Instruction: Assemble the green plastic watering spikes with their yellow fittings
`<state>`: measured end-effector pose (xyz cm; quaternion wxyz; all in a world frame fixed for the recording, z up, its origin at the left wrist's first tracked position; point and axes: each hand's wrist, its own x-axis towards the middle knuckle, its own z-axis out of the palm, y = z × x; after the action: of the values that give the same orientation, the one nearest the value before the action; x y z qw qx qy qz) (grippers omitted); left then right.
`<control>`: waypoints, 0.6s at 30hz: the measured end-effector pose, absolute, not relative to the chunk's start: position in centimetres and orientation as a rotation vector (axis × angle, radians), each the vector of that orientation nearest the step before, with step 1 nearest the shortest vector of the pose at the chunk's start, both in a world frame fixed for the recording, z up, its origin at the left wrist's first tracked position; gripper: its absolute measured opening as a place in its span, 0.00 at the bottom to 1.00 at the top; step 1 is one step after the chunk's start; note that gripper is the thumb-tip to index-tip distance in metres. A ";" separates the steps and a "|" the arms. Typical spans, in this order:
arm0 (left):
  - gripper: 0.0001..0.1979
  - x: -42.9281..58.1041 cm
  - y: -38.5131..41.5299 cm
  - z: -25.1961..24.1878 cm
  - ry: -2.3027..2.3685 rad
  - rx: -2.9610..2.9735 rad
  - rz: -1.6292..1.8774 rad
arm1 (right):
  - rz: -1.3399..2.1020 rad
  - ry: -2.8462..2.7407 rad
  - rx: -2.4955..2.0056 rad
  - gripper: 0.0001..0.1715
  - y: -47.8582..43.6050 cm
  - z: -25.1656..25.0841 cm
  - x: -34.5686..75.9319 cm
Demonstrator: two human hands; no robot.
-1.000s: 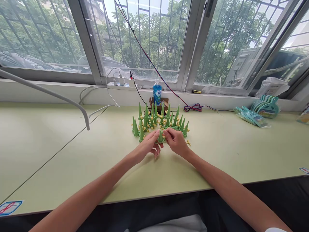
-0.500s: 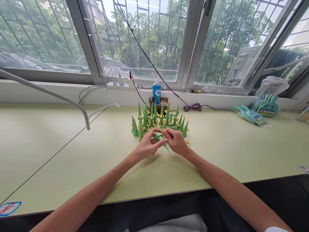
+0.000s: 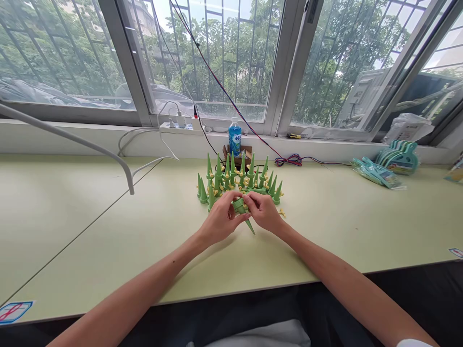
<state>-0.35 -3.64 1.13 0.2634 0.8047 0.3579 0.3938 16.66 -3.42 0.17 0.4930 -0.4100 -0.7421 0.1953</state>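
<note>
My left hand (image 3: 221, 218) is closed round a green plastic watering spike (image 3: 250, 226), thumb on one side and fingers on the other. The spike's wide collar is up between my hands, and its tip slants down toward me and to the right. My right hand (image 3: 265, 212) pinches at the spike's side, where a little yellow valve (image 3: 246, 207) shows by the thumb; the fingers partly hide it. Just beyond my hands several green spikes (image 3: 218, 178) stand points up, many with yellow valves on them. A loose yellow valve (image 3: 282, 212) lies right of my right hand.
Behind the spikes stand a blue bottle (image 3: 235, 137) and a small brown box (image 3: 248, 153). Bundled cable (image 3: 289, 160) lies near the wall. Packaged turquoise items (image 3: 378, 173) are at the right. A grey tube (image 3: 108, 149) reaches over the table (image 3: 108, 241) from the left.
The spike in my left hand has swung to a steeper slant, its tip now lower and slightly further left. My left fingers have shifted a little; my right hand has barely moved.
</note>
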 end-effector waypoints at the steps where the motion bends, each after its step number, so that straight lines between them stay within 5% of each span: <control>1: 0.18 -0.3 -3.7 1.2 0.966 2.183 1.071 | 0.477 -1.797 -0.998 0.20 -3.4 0.2 16.6; 18: 0.19 -0.1 -3.8 1.8 0.899 1.863 1.000 | 0.672 -1.743 -0.986 0.23 -3.7 0.3 16.5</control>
<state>-0.08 -3.81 1.84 0.4097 0.7396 0.3568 0.3972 16.48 -3.73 0.32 0.4921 -0.4062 -0.7184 0.2770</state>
